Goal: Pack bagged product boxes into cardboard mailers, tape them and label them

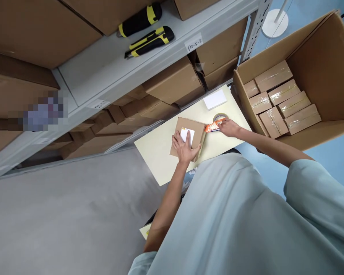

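A small cardboard box (176,128) with a white label (190,134) lies on a pale yellow tabletop (154,152). My left hand (185,149) rests on top of it, fingers spread over and beside the label, the thumb out toward the box's right edge. In my right hand (229,127) is an orange tape dispenser (213,125), gripped at its right end. Its front end meets the box's right side near the upper corner. Behind the dispenser shows a roll of tape (220,115); I cannot tell whether it is mounted on it.
White cards or paper (215,100) lie at the table's back. To the right stands a large open carton (318,68) with several taped small boxes (285,91). A metal shelf (97,72) carries cartons and two yellow-black utility knives (150,41).
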Action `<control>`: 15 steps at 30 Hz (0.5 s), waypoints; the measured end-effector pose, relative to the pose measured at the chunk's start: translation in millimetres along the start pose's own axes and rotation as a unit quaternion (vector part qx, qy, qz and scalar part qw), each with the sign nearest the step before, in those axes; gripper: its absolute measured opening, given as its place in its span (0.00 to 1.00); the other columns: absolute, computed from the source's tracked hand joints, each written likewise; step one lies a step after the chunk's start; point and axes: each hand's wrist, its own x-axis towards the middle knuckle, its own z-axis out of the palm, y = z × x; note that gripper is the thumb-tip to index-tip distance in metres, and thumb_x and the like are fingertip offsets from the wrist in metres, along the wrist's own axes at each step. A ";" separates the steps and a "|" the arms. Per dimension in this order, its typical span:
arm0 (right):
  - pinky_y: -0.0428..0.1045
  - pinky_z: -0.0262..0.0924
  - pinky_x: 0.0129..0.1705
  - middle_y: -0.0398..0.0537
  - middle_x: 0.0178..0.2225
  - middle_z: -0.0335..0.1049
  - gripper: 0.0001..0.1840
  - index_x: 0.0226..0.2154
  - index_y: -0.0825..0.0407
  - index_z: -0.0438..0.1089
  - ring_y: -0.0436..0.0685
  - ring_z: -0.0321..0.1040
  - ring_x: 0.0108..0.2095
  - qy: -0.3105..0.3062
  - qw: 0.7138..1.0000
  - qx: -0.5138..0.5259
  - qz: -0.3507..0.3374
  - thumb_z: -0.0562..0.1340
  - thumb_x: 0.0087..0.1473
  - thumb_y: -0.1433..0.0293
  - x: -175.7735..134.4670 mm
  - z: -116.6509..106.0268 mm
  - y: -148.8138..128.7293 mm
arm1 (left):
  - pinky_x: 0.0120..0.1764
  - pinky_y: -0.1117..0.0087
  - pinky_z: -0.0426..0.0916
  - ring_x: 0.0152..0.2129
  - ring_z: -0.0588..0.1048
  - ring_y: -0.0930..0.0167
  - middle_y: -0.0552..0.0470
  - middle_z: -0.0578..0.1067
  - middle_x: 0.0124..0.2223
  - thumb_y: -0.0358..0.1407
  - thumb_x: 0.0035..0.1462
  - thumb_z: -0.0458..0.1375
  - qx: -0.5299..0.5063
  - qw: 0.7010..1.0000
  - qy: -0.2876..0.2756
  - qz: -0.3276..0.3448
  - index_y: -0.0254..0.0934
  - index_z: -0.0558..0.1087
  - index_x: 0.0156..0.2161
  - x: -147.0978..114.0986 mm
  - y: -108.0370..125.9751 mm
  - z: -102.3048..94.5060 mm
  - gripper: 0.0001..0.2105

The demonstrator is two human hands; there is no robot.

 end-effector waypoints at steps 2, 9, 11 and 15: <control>0.60 0.54 0.57 0.72 0.49 0.79 0.23 0.59 0.73 0.69 0.72 0.74 0.53 -0.010 1.000 0.002 -0.006 0.51 0.68 0.76 0.8 -0.6 -8.0 | 0.72 0.32 0.45 0.76 0.41 0.32 0.37 0.39 0.82 0.57 0.49 0.73 -0.001 1.000 -0.020 0.016 0.44 0.65 0.74 -0.1 -8.7 -7.6 0.50; 0.61 0.55 0.52 0.74 0.46 0.79 0.23 0.56 0.74 0.71 0.74 0.73 0.49 -0.026 0.998 0.049 0.004 0.49 0.65 0.81 -8.0 9.2 -50.2 | 0.75 0.40 0.44 0.77 0.48 0.45 0.25 0.49 0.79 0.63 0.56 0.65 -0.060 0.997 -0.029 -0.039 0.30 0.51 0.77 12.4 -19.4 -26.4 0.56; 0.61 0.55 0.51 0.74 0.46 0.79 0.24 0.54 0.73 0.72 0.73 0.73 0.48 -0.022 0.998 0.064 0.013 0.49 0.64 0.83 -4.6 10.2 -61.5 | 0.75 0.43 0.47 0.76 0.52 0.48 0.25 0.53 0.77 0.64 0.61 0.60 -0.084 0.991 0.002 -0.107 0.30 0.48 0.77 28.8 -7.7 -24.3 0.53; 0.60 0.56 0.49 0.72 0.46 0.79 0.24 0.55 0.72 0.72 0.71 0.74 0.46 -0.016 0.998 0.063 0.020 0.48 0.64 0.84 5.6 8.0 -75.7 | 0.74 0.37 0.43 0.76 0.50 0.42 0.25 0.55 0.76 0.65 0.59 0.60 -0.083 0.966 0.049 -0.242 0.31 0.52 0.77 75.9 28.7 -10.6 0.53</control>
